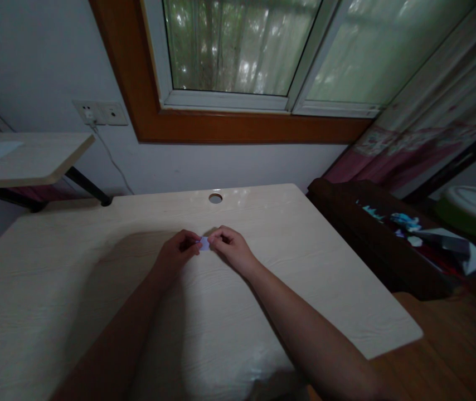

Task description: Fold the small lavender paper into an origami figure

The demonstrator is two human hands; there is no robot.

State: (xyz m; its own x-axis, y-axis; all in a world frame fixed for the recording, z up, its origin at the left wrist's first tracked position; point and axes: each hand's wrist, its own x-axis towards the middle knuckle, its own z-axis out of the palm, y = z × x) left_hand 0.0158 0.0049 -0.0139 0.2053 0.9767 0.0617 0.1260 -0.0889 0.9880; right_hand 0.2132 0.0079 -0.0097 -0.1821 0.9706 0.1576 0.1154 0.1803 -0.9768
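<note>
Between my two hands is a small, pale purple piece that looks like paper (204, 244). My left hand (178, 252) pinches its left side between thumb and fingers. On its right side, the fingertips of my right hand (232, 248) are closed in a pinch as well. Both hands are over the middle of the light wooden desk (229, 317), a little in front of its round cable hole (215, 198). Fingertips cover parts of the piece's edges, so its full shape and any folds cannot be made out.
A raised shelf (33, 161) on black legs stands at the desk's back left. A cable (112, 159) runs from the wall socket (100, 113) down behind the desk. Right of the desk, a dark brown cabinet (372, 239) carries several loose items and a green and white container (472, 211).
</note>
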